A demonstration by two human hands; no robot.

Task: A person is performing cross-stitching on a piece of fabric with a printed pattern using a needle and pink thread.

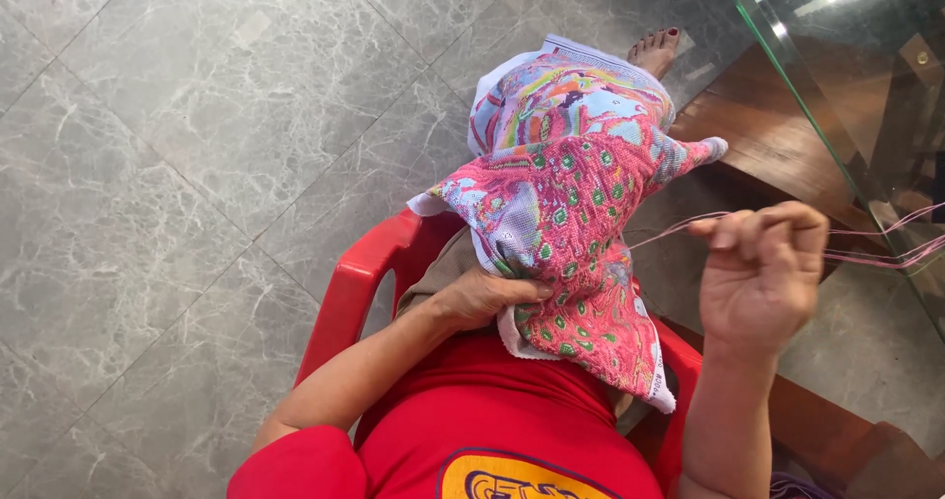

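At centre frame the left hand (pixel 487 297) has its fingers (pixel 527 289) clenched on the lower fold of a bright pink embroidery cloth (pixel 571 214), which drapes up over the person's lap. At right, the right hand (pixel 763 273) has its fingers (pixel 748 231) pinched on pink thread (pixel 669 231), drawn taut from the cloth. A red plastic chair (pixel 354 287) sits beneath, on the grey tiled floor (pixel 177 164); a glass counter (pixel 847 86) fills the upper right.
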